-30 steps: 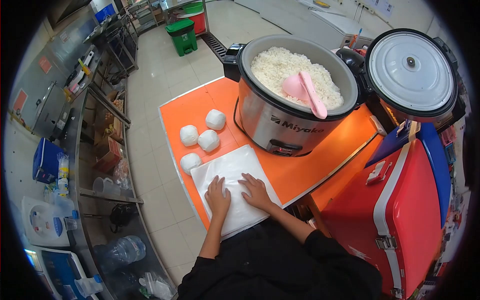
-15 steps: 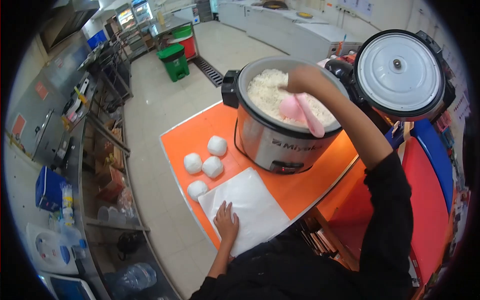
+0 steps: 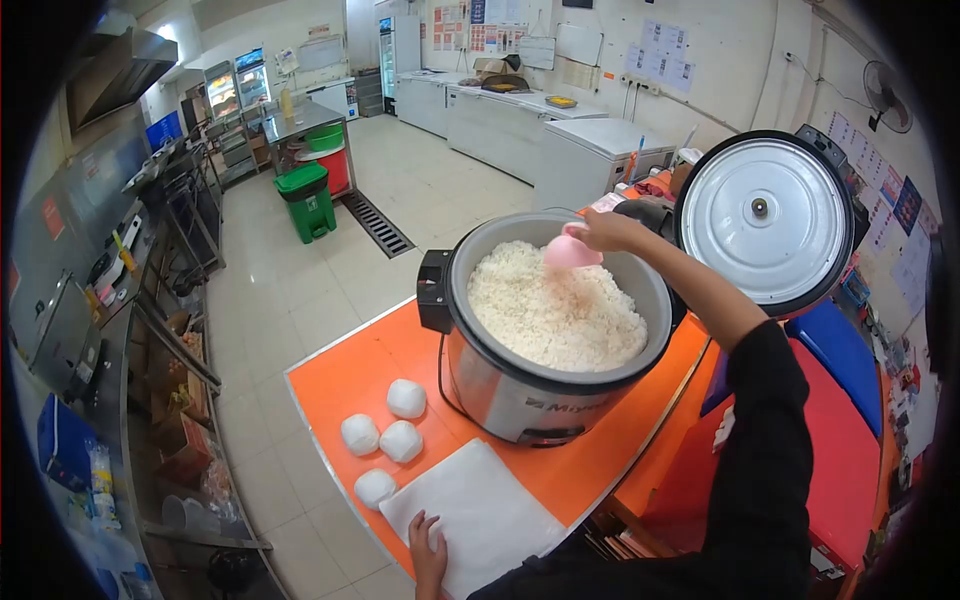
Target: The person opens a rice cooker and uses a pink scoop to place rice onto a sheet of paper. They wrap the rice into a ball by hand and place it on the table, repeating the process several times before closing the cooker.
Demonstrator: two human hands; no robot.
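My right hand [image 3: 606, 231] is closed around a pink plastic scoop [image 3: 573, 252], which it holds over the cooked white rice [image 3: 545, 310]. The rice fills much of a large silver rice cooker [image 3: 495, 385] whose round lid [image 3: 765, 220] stands open to the right. Fingers spread, my left hand [image 3: 428, 553] lies flat on the left part of a stack of white paper sheets [image 3: 485, 515]. Beyond that hand, several round white paper-wrapped bundles [image 3: 401, 440] sit together on the orange tabletop [image 3: 335, 385].
A red surface [image 3: 800, 450] and a blue one [image 3: 845, 345] lie to my right. On the left runs a metal counter [image 3: 130, 330] with shelves below. A green bin [image 3: 306, 203] stands on the tiled floor, near a drain grate [image 3: 378, 225]. White chest freezers [image 3: 600, 160] line the far wall.
The view has tilted up. The pink scoop, earlier in the rice with its handle hanging over the near rim, is now in my right hand toward the pot's far side. My left hand stays on the paper.
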